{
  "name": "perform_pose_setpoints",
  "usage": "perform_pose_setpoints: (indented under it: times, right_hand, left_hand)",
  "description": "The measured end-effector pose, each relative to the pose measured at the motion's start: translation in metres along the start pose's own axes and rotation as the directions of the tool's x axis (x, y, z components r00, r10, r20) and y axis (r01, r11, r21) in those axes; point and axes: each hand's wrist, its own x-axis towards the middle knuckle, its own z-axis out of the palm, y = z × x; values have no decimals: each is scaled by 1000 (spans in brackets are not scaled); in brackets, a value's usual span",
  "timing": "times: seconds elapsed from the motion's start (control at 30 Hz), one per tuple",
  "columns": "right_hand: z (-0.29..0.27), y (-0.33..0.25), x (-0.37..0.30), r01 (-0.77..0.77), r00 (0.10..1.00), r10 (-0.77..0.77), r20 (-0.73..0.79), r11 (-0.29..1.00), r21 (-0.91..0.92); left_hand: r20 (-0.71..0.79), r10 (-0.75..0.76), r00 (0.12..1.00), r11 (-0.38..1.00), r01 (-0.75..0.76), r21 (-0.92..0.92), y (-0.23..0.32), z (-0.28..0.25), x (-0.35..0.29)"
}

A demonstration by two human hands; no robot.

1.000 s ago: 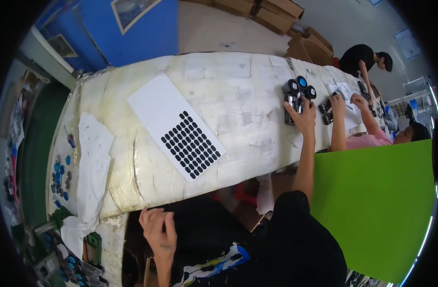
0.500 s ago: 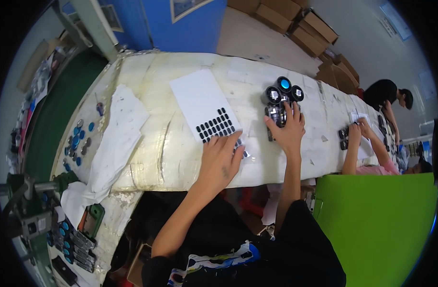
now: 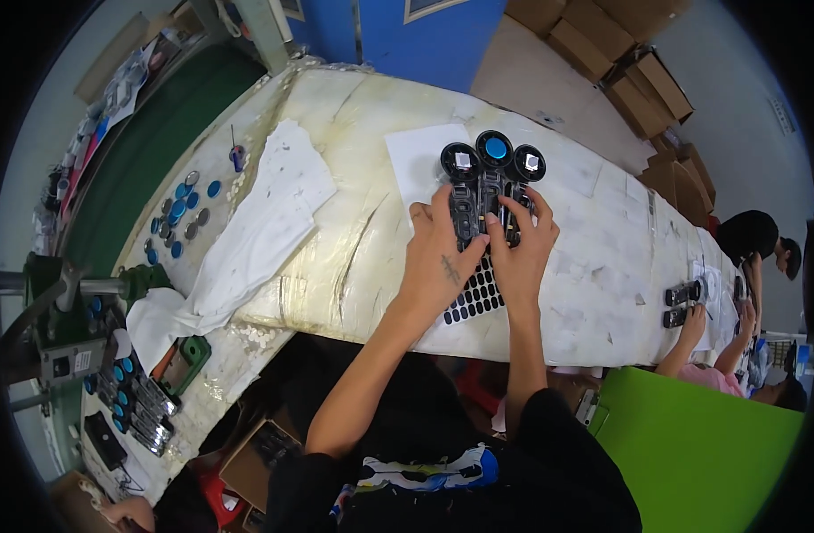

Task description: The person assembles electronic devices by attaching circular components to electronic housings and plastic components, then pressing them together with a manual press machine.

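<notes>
Three black handheld devices with round heads (image 3: 490,188) stand side by side between my hands. The middle head carries a shiny blue disc (image 3: 495,148); the outer two show small white squares. My left hand (image 3: 432,265) is closed along their left side, thumb at the near end. From the right, my right hand (image 3: 525,247) grips them with its fingers over the handles. Below lies a white sheet (image 3: 414,155) with rows of black oval stickers (image 3: 474,297); the devices and my hands cover its middle.
A crumpled white cloth (image 3: 258,235) and scattered blue and silver discs (image 3: 177,213) lie to the left, near a screwdriver (image 3: 237,155). More devices (image 3: 136,404) sit by a green-and-metal machine (image 3: 69,324). On the right are a green panel (image 3: 682,453) and a co-worker's hands (image 3: 691,329).
My right hand has brought the devices leftward over the sticker sheet. My left hand has left the stickers and taken hold of the devices too. The view has shifted.
</notes>
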Motion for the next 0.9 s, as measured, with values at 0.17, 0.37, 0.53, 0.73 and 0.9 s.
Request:
perform_pose_setpoints:
  times: [0.17, 0.37, 0.53, 0.73, 0.9]
  right_hand:
    - [1, -20, -2, 79, 995, -82, 56, 995, 59]
    - [15, -32, -5, 163, 967, -183, 174, 979, 123]
    - [6, -55, 9, 285, 948, -293, 127, 955, 77]
    - [22, -142, 34, 411, 869, -465, 169, 868, 277]
    - [72, -222, 51, 428, 717, -653, 245, 690, 584]
  left_hand:
    - [75, -167, 983, 926, 182, -330, -14, -44, -12]
    - [-25, -255, 967, 812, 200, -548, -36, -96, -66]
    - [-133, -341, 931, 707, 161, -689, -43, -133, -113]
    - [-321, -415, 851, 657, 36, -753, -62, -158, -144]
    - [-367, -420, 830, 688, 27, -726, -78, -164, -133]
